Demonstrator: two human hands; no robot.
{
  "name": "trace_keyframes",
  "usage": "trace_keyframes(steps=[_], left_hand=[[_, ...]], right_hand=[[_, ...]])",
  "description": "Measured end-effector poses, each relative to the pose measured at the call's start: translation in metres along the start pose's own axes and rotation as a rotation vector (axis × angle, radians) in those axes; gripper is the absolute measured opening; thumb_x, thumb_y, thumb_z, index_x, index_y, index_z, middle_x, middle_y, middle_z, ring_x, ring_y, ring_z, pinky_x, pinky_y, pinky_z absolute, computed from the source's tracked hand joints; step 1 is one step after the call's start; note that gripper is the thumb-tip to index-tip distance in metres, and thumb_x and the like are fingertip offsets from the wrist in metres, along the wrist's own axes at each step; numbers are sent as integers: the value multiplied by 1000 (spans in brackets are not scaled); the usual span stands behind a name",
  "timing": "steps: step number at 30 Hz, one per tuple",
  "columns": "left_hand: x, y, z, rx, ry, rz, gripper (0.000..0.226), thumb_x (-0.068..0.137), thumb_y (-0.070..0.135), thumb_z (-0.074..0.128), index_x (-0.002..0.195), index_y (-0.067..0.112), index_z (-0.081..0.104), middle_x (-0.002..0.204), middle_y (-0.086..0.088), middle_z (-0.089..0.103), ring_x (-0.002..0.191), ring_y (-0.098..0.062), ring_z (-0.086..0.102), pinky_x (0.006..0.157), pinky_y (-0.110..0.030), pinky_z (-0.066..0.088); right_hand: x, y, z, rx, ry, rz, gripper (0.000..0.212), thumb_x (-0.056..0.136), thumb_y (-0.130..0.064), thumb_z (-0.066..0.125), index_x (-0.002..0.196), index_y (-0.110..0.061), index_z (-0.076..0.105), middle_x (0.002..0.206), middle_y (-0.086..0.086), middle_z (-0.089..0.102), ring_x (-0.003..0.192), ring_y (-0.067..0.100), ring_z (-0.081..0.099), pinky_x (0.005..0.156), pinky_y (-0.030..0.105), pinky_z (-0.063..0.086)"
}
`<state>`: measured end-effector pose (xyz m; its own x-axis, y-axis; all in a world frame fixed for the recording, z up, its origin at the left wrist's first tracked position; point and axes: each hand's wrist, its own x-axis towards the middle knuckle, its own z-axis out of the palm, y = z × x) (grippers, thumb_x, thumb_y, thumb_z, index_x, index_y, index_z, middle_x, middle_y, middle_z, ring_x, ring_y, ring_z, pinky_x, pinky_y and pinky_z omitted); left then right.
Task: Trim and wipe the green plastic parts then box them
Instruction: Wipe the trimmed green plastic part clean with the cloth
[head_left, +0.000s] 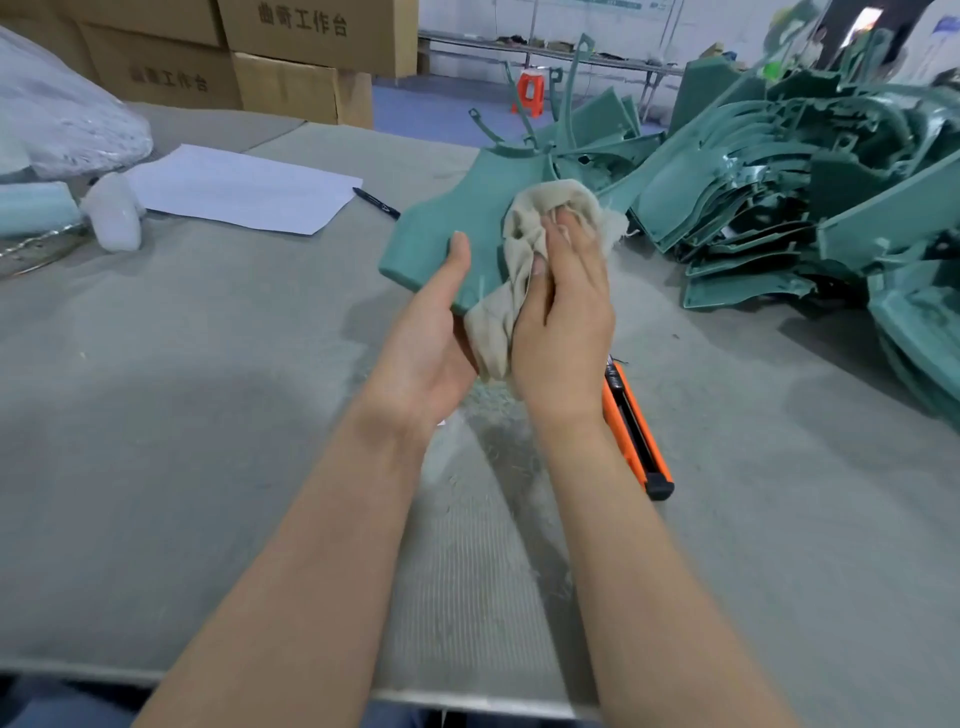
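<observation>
A flat green plastic part (457, 208) is held above the grey table near the centre. My left hand (431, 332) grips its near edge, thumb on top and fingers underneath. My right hand (563, 312) holds a beige cloth (524, 234) bunched against the part's upper face, its fingers pressing the cloth down. Part of the cloth hangs between my two hands. A big heap of similar green parts (795, 197) lies to the right.
An orange utility knife (636, 436) lies on the table just right of my right wrist. A white sheet of paper (239, 189) and a black pen (376, 202) lie at the far left. Cardboard boxes (280, 52) stand behind. A plastic bag (62, 114) sits at far left.
</observation>
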<state>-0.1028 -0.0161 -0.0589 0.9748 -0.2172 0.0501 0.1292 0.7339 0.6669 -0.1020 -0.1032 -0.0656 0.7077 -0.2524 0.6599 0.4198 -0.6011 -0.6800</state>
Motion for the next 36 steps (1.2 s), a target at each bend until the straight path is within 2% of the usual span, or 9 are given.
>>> trace_keyframes(steps=[4,10,13,16,20,24,29,32,36], left_hand=[[0,2,-7,-35,-25,25,38,102,33,38,123,8,57,118,-5,68,110,-17,64,91,-29,54],[1,-11,0,141,-50,-2,24,100,21,44,116,12,60,106,0,72,99,-11,68,89,-29,55],[-3,-12,-1,210,-140,-26,21,93,19,56,113,15,62,109,1,71,104,-14,66,97,-38,51],[-7,8,-14,234,-326,-178,63,65,36,85,120,15,61,124,-7,65,114,-24,62,93,-45,52],[-9,18,-20,286,-306,-274,62,68,51,71,116,13,65,118,-6,68,105,-20,67,88,-38,55],[-6,9,-22,472,-44,-190,21,88,24,61,104,12,67,96,-2,75,81,-15,72,68,-30,60],[0,21,-26,179,20,16,30,92,24,57,119,12,62,114,-3,71,103,-16,68,79,-30,57],[3,18,-24,160,96,34,31,98,28,52,125,17,59,118,1,69,107,-14,66,79,-27,57],[4,15,-21,128,154,52,24,97,27,53,118,19,62,110,3,72,101,-14,69,78,-29,57]], right_hand=[[4,3,-3,128,120,190,40,99,-4,45,139,-2,47,148,10,42,139,20,37,112,15,22],[14,16,-17,381,37,492,43,99,-15,50,140,-6,40,134,8,56,123,18,54,107,36,41],[20,22,-18,299,144,569,22,104,-26,40,101,-8,53,101,10,64,98,23,60,90,37,49],[28,34,-30,171,164,575,38,106,-30,30,73,-14,43,74,5,54,76,24,52,68,29,41],[29,44,-39,6,53,450,50,105,-31,34,58,-16,31,57,-2,35,51,10,30,44,19,23],[28,43,-39,57,-54,439,42,104,-30,38,65,-14,42,65,2,46,59,13,39,57,28,30],[33,55,-59,225,308,631,7,101,-20,45,98,-15,49,88,-4,54,78,10,53,67,16,41],[30,45,-51,293,338,523,20,94,-12,51,108,-21,42,91,-13,50,77,-3,52,64,5,39],[22,33,-36,284,200,448,24,93,-14,57,115,-21,49,101,-9,57,85,-1,56,76,19,47]])
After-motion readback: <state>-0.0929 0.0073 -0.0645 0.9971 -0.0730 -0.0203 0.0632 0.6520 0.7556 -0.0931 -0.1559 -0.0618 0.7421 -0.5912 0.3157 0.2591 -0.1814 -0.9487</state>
